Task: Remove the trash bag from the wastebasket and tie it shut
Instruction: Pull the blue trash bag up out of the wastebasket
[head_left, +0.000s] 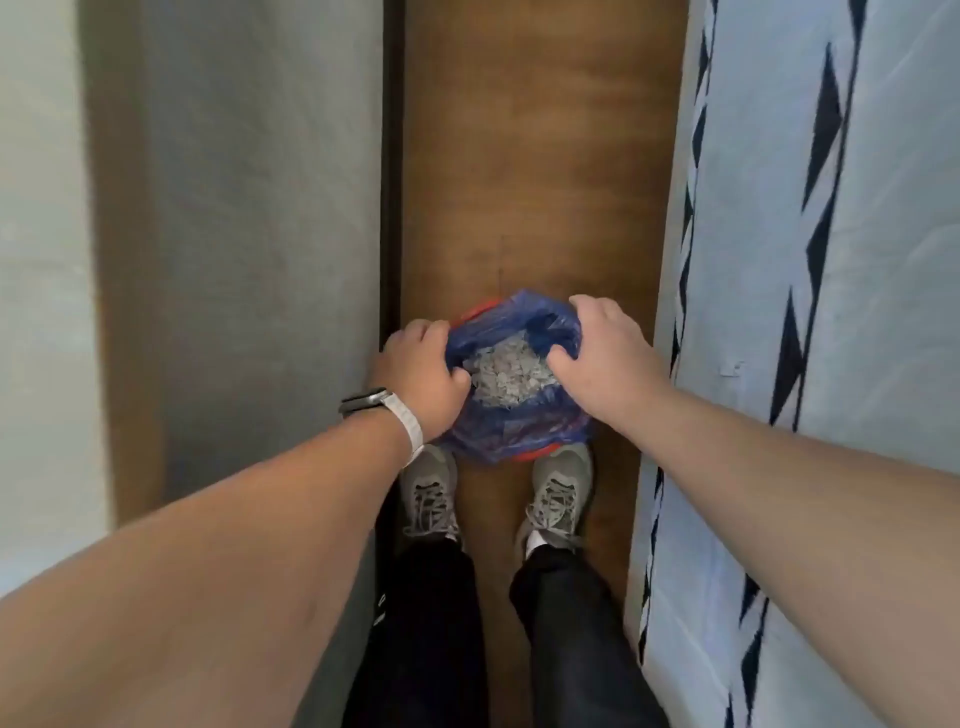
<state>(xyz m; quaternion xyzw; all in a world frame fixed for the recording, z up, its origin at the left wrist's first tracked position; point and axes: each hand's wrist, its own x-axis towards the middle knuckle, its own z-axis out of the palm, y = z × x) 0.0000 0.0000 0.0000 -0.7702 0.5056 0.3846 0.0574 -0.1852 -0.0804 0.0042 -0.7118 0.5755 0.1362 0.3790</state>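
Note:
A blue trash bag (511, 428) lines a red wastebasket (479, 310) that stands on the wooden floor just ahead of my shoes. Only slivers of the red rim show at the far left and near bottom. The bag's mouth is open and pale shredded scraps (501, 375) fill it. My left hand (421, 376), with a watch on the wrist, grips the bag's left edge. My right hand (605, 358) grips the bag's right edge, fingers curled over the plastic.
I stand in a narrow strip of brown wooden floor (540, 171). A grey wall or cabinet side (249, 234) runs along the left. A bed with a light blue cover and dark triangle pattern (831, 260) borders the right. My grey shoes (431, 491) sit right behind the basket.

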